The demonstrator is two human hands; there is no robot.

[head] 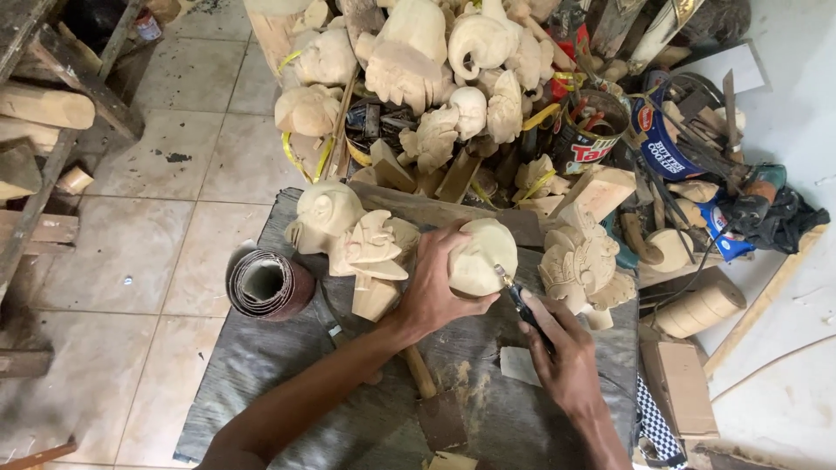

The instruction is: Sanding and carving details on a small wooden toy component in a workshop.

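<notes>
Your left hand (435, 292) grips the pale wood carving (482, 257) upright mid-desk (261, 365), while your right hand (562, 344), closed on a knife (521, 300), points its tip at the carving's 4 o'clock.

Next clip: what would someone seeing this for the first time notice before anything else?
At centre, the left hand grips a pale rounded wooden carving on the grey worn workbench, while the right hand presses a dark-handled carving tool against it. Behind them, a heap of unfinished pale wooden carvings fills the top of the view. A roll of brown sandpaper lies at the bench's left edge.
</notes>
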